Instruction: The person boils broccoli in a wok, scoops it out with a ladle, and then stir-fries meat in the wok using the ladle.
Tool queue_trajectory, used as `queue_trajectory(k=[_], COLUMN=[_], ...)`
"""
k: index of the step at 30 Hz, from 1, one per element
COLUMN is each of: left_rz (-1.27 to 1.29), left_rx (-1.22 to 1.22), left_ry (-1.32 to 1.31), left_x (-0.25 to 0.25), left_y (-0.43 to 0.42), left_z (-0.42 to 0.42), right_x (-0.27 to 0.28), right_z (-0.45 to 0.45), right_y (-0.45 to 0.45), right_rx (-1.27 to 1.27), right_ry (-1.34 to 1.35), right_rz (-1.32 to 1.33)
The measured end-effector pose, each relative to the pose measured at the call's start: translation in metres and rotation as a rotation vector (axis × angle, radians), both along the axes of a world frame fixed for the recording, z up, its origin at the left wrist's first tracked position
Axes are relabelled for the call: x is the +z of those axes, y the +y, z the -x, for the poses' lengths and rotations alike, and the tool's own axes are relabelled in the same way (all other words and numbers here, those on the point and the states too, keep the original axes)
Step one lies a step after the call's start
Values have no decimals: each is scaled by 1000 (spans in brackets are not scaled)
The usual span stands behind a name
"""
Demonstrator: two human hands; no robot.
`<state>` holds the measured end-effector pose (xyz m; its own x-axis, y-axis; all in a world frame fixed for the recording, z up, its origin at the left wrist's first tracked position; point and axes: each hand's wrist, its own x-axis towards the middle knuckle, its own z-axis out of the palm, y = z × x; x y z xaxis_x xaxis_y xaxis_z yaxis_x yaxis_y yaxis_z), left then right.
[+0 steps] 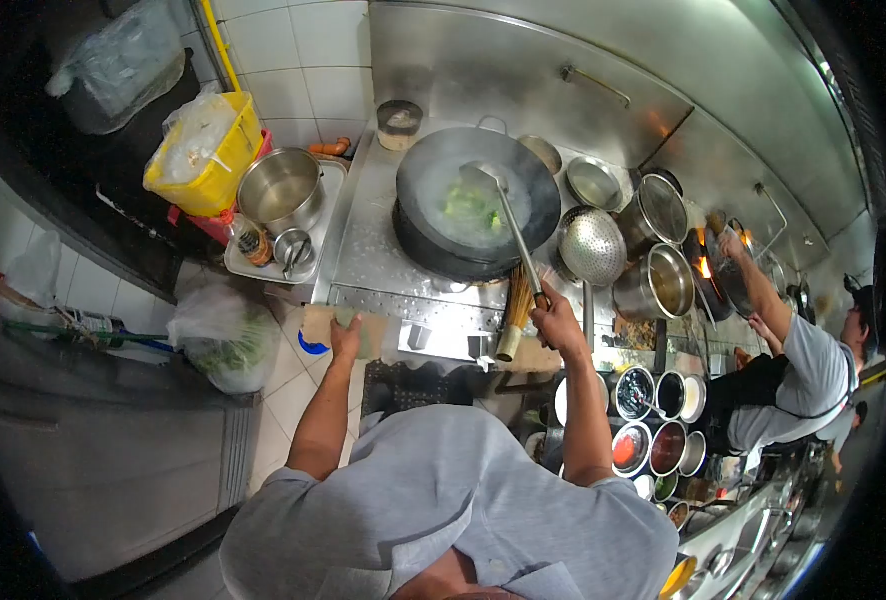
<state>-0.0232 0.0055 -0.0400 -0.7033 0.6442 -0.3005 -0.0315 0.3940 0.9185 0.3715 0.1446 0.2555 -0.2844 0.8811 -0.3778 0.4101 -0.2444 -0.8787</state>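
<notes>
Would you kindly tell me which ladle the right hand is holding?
The solid ladle reaching into the wok; the perforated ladle sits beside the wok.

A yellow basket (pixel 225 150) is located beside a metal pot (pixel 281 195), which stands on a tray (pixel 334 190) with a bottle (pixel 251 242); a clear bag of greens (pixel 225 345) is positioned nearby, and a co-worker (pixel 801 378) stands at far right.

right hand (pixel 557 322): holding ladle (pixel 516 232) | wok (pixel 415 190): steaming, greens (pixel 473 207) inside | left hand (pixel 345 336): stove (pixel 363 262) edge
</notes>
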Motion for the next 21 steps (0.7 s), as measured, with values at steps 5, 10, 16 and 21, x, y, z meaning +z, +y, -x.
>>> queue_trajectory(k=[5, 10, 16, 21], left_rz=[108, 90, 87, 64], left_rx=[23, 10, 22, 31], left_ry=[55, 105, 93, 97], left_x=[1, -15, 2, 10], left_y=[3, 4, 2, 1], left_z=[0, 5, -1, -4], right_x=[6, -5, -22, -57], right_z=[6, 13, 26, 25], right_y=[-8, -5, 9, 27], right_rx=[24, 32, 15, 25], right_ry=[0, 93, -14, -98], right_rz=[-4, 61, 6, -149])
